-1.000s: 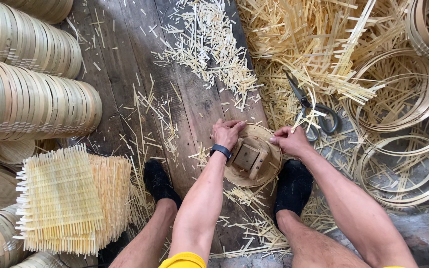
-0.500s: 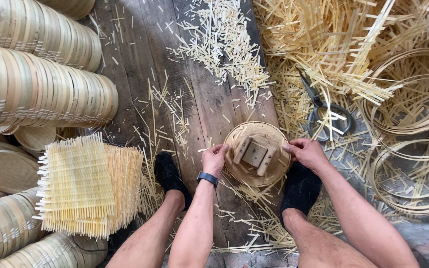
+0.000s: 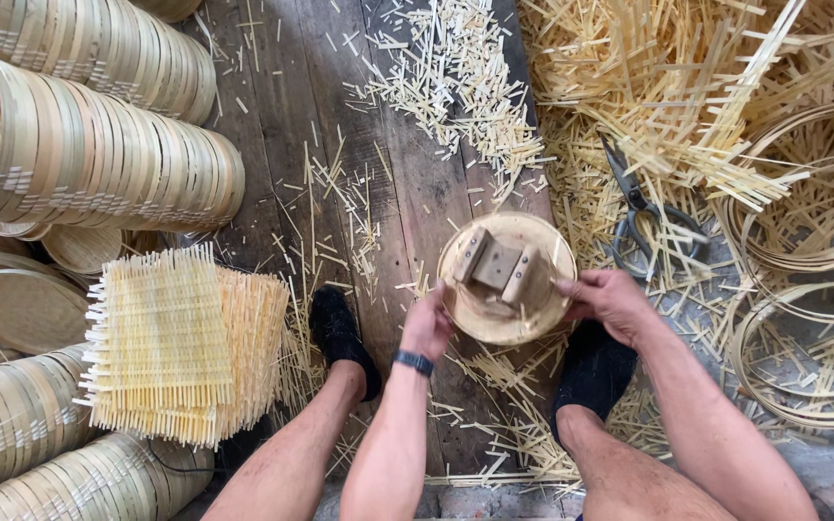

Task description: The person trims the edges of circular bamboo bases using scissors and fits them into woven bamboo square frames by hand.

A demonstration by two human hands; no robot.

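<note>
Round wooden disc [image 3: 506, 280]: raised off the floorboards, now gripped at both edges, left hand [image 3: 428, 325] shifted from top to rim.

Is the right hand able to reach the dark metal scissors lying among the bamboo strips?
Probably yes. The dark metal scissors lie just above the right hand, with only loose bamboo strips around them. However, that hand now holds the round wooden disc.

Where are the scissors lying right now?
In the head view, the scissors lie on the bamboo strips, up and right of the round wooden disc, beyond the right hand.
</note>
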